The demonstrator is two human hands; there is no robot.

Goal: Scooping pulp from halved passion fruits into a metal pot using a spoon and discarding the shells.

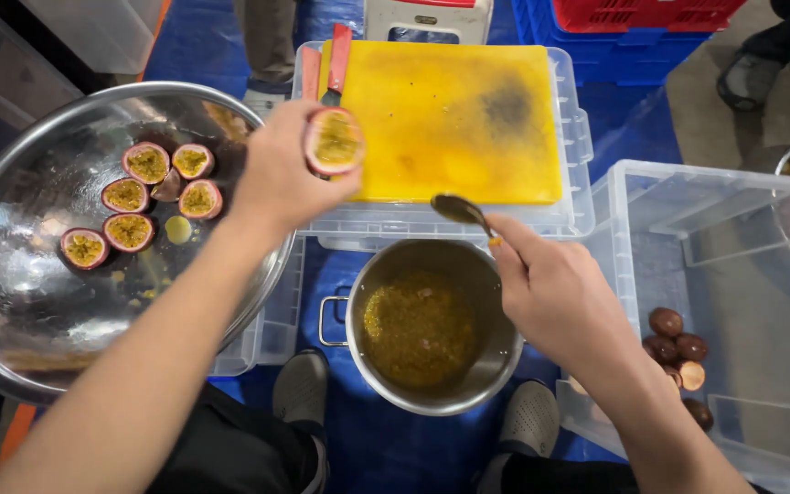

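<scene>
Purple-skinned and cut side up, the passion fruit half [334, 140] sits clasped in the left hand [281, 174] above the pot of pulp [422, 327], so drips fall inward; the right hand [555, 293] pinches a spoon [462, 211], bowl towards the fruit; beyond lies the yellow cutting board [454, 119], leftward a steel bowl [38, 302] of more halves [146, 163], rightward a clear bin [733, 274] holding emptied shells [674, 343]; nothing stands between spoon and fruit.
</scene>
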